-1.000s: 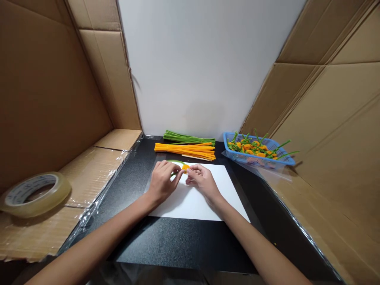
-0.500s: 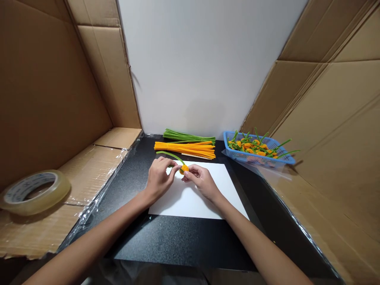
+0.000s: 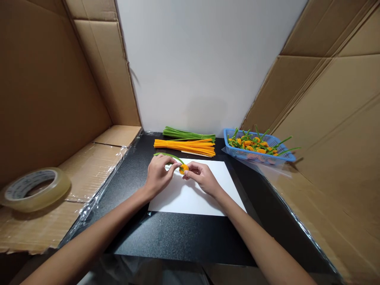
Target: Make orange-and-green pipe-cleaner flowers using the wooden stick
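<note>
Above a white sheet of paper, both hands meet at a small orange coiled piece with a long green stem curving up and to the left. My left hand pinches the green stem beside the orange coil. Thumb and fingers of my right hand grip the coil's right side. Behind the paper lie a bundle of orange fuzzy sticks and a bundle of green ones.
A blue basket holding several orange and green pieces stands at the back right. A roll of clear tape lies on cardboard at the left. Cardboard walls flank the black table.
The orange coil has turned slightly between my fingers, and more green shows on its face. Both hands stay pinched in nearly the same place; the view has shifted a little.
</note>
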### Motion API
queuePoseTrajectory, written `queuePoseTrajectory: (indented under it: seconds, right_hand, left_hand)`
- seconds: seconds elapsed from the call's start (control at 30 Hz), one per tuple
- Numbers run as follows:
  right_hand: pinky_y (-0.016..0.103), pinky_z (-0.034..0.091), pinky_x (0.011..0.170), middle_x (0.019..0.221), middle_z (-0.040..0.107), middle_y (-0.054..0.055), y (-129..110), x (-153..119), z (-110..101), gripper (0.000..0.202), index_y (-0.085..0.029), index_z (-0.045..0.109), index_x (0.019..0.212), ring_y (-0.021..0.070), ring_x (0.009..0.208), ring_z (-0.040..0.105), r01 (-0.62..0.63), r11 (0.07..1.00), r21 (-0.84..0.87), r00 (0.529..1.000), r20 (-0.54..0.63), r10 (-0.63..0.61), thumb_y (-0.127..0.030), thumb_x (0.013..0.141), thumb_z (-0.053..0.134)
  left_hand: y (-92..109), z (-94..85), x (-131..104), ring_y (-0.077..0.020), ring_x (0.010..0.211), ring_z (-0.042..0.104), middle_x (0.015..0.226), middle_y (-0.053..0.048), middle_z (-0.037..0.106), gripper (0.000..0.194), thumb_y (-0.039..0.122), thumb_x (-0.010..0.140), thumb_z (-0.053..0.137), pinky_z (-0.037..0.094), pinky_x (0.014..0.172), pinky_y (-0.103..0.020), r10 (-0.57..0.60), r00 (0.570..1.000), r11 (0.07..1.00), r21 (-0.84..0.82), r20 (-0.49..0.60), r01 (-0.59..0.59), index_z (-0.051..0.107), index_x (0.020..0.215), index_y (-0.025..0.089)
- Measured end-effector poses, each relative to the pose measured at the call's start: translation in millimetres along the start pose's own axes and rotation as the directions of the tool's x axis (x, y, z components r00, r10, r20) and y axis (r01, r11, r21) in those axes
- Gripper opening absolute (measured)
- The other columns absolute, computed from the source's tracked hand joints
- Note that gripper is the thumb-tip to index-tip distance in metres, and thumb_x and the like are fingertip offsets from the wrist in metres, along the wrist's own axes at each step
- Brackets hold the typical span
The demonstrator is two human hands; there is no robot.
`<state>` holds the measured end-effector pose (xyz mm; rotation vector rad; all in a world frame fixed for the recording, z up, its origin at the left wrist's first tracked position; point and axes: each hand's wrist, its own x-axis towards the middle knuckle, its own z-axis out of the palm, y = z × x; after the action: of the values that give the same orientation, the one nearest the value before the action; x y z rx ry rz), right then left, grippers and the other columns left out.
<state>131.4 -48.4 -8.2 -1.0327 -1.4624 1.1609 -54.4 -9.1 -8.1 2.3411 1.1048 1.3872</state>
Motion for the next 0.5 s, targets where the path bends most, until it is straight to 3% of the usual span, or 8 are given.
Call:
queuePoseTrajectory:
  seconds: [0.1,0.2,0.27,0.33,0.37,0.43,0.5]
  right_hand:
    - [0.031,0.054,0.071,0.073,0.068,0.001,2,0,1,0.028,-0.017,0.069,0.082,0.0159,0.068,0.065,-0.016,0.999,0.032,1.0,-0.005,0.016,-0.044,0.074,0.075]
    - [0.031,0.054,0.071,0.071,0.069,0.002,3,0,3,0.032,-0.017,0.069,0.082,0.0164,0.068,0.065,-0.028,0.998,0.051,0.997,-0.066,0.032,-0.047,0.074,0.076]
    - [0.031,0.055,0.072,0.073,0.069,0.003,4,0,6,0.033,-0.017,0.069,0.082,0.0162,0.068,0.065,-0.024,0.996,0.086,0.986,-0.165,0.037,-0.048,0.073,0.077]
    - [0.031,0.056,0.074,0.075,0.069,0.003,5,0,9,0.033,-0.017,0.069,0.084,0.0163,0.07,0.066,-0.005,0.989,0.151,0.961,-0.272,0.046,-0.048,0.073,0.077]
    - [0.032,0.056,0.075,0.075,0.069,0.003,4,0,10,0.033,-0.018,0.069,0.085,0.0166,0.071,0.067,0.005,0.983,0.184,0.95,-0.307,0.053,-0.047,0.074,0.077]
    - [0.032,0.057,0.077,0.078,0.07,0.004,3,-1,13,0.032,-0.018,0.069,0.087,0.0175,0.074,0.068,0.009,0.977,0.212,0.945,-0.322,0.061,-0.048,0.077,0.074]
    - [0.033,0.057,0.075,0.079,0.07,0.005,0,-3,16,0.032,-0.017,0.07,0.087,0.0187,0.075,0.068,0.007,0.989,0.151,0.958,-0.285,0.037,-0.048,0.079,0.071]
  left_hand:
    - [0,0.8,1,-0.0192,0.077,0.062,0.079,-0.003,0.072,0.017,0.033,0.087,0.066,0.042,0.076,-0.033,-0.078,0.997,0.993,-0.083,0.016,0.079,0.07,0.076,0.02]
    - [-1,4.5,2,-0.0188,0.079,0.064,0.083,-0.004,0.072,0.022,0.041,0.084,0.07,0.045,0.074,-0.031,-0.252,0.965,0.902,-0.343,0.077,0.263,0.07,0.081,0.019]
    - [-1,8.2,3,-0.0179,0.08,0.065,0.087,-0.005,0.071,0.031,0.047,0.08,0.072,0.046,0.071,-0.029,-0.436,0.89,0.683,-0.596,0.13,0.422,0.067,0.091,0.018]
    - [0,11.8,3,-0.0168,0.081,0.065,0.09,-0.005,0.07,0.042,0.049,0.074,0.077,0.048,0.07,-0.027,-0.573,0.794,0.417,-0.763,0.202,0.494,0.065,0.099,0.017]
    - [2,13.2,3,-0.0166,0.082,0.065,0.092,-0.005,0.07,0.047,0.048,0.071,0.08,0.049,0.07,-0.027,-0.595,0.767,0.335,-0.793,0.241,0.509,0.065,0.102,0.017]
    - [6,14.9,2,-0.0173,0.085,0.065,0.095,-0.006,0.07,0.05,0.044,0.064,0.085,0.05,0.072,-0.027,-0.546,0.782,0.328,-0.782,0.301,0.53,0.067,0.102,0.016]
    - [11,15.1,0,-0.0187,0.087,0.065,0.095,-0.007,0.071,0.046,0.041,0.062,0.087,0.051,0.073,-0.028,-0.462,0.83,0.427,-0.742,0.313,0.517,0.07,0.097,0.015]
